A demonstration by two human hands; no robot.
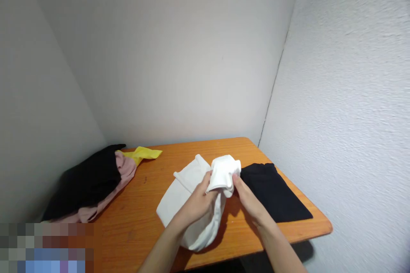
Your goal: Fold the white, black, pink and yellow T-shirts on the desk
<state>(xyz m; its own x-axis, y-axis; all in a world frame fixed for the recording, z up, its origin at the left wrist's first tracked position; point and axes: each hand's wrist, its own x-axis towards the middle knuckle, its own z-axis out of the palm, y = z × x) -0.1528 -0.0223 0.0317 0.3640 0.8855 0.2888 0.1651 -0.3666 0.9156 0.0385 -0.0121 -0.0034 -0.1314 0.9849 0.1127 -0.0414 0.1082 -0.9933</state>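
A white garment lies partly on the wooden table, with one bunched end lifted between my hands. My left hand grips the raised part from the left, its fingers hidden under the cloth. On the other side, my right hand pinches the edge of the same cloth with the thumb on top. The lifted end is folded over and gathered, while the rest hangs and spreads toward the left and the table's front. What kind of garment it is, I cannot tell.
A folded black garment lies flat at the right of the wooden table. At the left is a pile of black cloth, pink cloth and yellow cloth. Walls stand behind and on both sides.
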